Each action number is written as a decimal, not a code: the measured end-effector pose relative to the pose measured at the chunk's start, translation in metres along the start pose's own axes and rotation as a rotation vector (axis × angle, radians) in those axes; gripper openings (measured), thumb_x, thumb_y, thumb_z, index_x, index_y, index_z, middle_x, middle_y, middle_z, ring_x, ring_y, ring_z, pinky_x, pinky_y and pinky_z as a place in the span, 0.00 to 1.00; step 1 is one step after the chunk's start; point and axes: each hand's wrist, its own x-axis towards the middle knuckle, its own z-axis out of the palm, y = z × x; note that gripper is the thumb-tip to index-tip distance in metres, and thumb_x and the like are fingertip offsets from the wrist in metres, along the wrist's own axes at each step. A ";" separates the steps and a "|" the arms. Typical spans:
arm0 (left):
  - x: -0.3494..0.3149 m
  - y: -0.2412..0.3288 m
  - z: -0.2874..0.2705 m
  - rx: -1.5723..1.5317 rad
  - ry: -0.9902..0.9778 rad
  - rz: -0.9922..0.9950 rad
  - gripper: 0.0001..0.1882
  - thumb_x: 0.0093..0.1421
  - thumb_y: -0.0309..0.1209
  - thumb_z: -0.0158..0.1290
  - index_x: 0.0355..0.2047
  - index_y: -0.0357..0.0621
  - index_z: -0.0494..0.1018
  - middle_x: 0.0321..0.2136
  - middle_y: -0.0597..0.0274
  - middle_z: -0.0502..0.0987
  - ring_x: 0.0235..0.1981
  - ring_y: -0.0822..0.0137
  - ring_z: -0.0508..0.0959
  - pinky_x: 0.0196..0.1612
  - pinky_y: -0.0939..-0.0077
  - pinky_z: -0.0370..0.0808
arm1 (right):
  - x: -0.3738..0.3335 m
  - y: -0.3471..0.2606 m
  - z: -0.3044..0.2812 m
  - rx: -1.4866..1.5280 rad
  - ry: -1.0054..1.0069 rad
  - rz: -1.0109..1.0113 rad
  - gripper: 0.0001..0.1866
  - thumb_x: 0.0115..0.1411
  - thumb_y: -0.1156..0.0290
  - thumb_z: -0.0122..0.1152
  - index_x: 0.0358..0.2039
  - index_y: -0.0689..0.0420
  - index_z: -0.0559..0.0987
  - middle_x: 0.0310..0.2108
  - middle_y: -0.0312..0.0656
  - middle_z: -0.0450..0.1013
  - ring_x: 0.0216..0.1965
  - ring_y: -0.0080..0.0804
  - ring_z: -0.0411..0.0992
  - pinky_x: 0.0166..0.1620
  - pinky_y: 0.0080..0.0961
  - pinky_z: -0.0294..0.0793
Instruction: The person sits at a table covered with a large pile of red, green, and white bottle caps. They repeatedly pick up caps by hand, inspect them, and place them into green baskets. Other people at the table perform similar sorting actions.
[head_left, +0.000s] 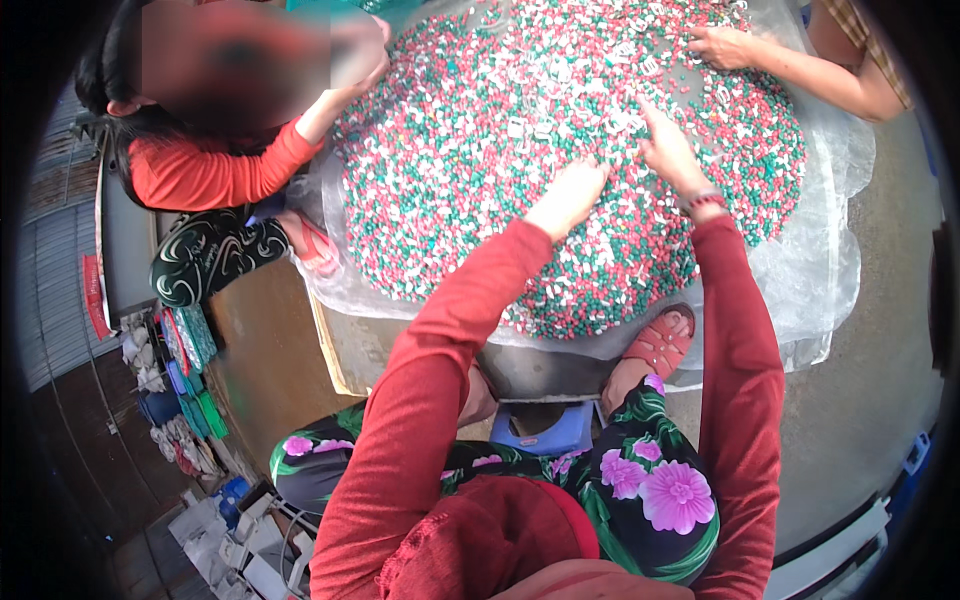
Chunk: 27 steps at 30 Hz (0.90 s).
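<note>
A broad, low pile of small red, green and white plastic pieces (430,230) lies spread in front of me. My left hand (572,200) rests at its middle, palm down, fingers curled together at the pieces; whatever may be between them is hidden. To its right, my right hand (672,152) reaches over the pile with the index finger stretched forward and the thumb apart. Nothing shows in its grasp. White ring-like pieces (627,118) lie by its fingertip, mixed among the smaller ones.
Under the pile is a clear plastic sheet (800,300). A co-worker in a red sleeve (215,170) sits at the left; another person's hand (725,47) touches the pile at the far right. A blue plastic stool (545,428) is beneath me, my sandalled foot (660,340) beside the sheet.
</note>
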 end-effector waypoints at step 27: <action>-0.006 -0.008 -0.044 -0.136 0.150 -0.433 0.27 0.53 0.43 0.58 0.45 0.36 0.69 0.42 0.44 0.69 0.44 0.47 0.73 0.43 0.58 0.73 | -0.077 -0.070 -0.010 1.299 -0.215 0.658 0.27 0.61 0.77 0.47 0.61 0.57 0.58 0.51 0.48 0.67 0.46 0.35 0.72 0.41 0.29 0.79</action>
